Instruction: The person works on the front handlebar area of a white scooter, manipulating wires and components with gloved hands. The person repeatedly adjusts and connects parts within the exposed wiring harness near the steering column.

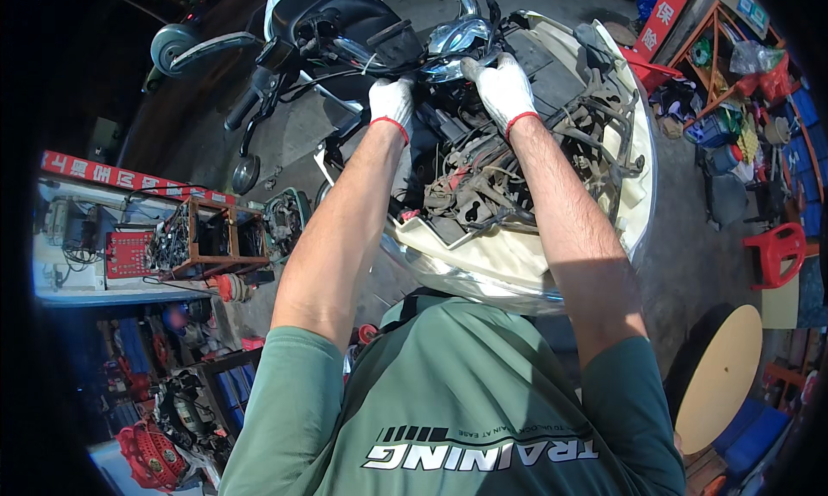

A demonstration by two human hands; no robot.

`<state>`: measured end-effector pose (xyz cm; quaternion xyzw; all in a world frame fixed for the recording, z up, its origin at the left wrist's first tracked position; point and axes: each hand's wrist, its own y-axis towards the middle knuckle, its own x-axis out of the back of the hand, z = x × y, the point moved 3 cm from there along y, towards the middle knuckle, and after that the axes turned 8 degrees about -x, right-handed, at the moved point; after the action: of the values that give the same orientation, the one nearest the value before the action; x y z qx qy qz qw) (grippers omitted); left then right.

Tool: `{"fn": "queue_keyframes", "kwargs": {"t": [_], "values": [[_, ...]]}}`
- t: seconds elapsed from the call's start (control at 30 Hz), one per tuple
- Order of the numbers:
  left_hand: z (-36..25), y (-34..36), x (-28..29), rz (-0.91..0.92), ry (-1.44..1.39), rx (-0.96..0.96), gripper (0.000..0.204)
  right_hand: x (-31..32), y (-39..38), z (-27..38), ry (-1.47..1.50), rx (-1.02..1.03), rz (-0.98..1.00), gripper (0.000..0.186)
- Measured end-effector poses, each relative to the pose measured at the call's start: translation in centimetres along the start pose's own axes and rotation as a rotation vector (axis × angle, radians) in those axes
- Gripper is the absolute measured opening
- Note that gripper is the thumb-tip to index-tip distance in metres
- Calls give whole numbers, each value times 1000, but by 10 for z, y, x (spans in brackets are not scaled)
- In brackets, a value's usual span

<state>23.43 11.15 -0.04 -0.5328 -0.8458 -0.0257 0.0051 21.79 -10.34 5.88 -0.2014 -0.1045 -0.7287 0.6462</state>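
Both my hands wear white gloves with red cuffs and reach to the front of a partly stripped motorbike or scooter. My left hand (392, 102) is curled at the lower edge of a dark unit (397, 46) amid cables; its fingertips are hidden. Beside a shiny chrome housing (459, 37), my right hand (504, 91) is bent inward, its thumb against the chrome's lower edge. What lies within its fingers is not visible. Below both hands, a tangle of wiring and hoses (483, 172) fills an open cream body shell (634, 177).
To the left stick out a handlebar grip (244, 108) and a round mirror (246, 174). A wooden rack (226, 237) with parts stands at left. On the right are a red plastic chair (776, 253), a round tan board (720, 379) and a cluttered shelf (724, 73).
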Motion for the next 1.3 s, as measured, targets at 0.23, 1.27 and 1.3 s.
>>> {"fn": "queue_keyframes", "kwargs": {"t": [0.23,1.27,1.3], "values": [[1,-4,-14,32,-336,-86,24,0,6,-1,14,27,42,59],[-21,-27,-6,-133,67,-143,27,-49,125,82,-891,743,245,44],[-20,-25,-5,-144,54,-158,24,-51,122,85,-908,723,267,44]]}}
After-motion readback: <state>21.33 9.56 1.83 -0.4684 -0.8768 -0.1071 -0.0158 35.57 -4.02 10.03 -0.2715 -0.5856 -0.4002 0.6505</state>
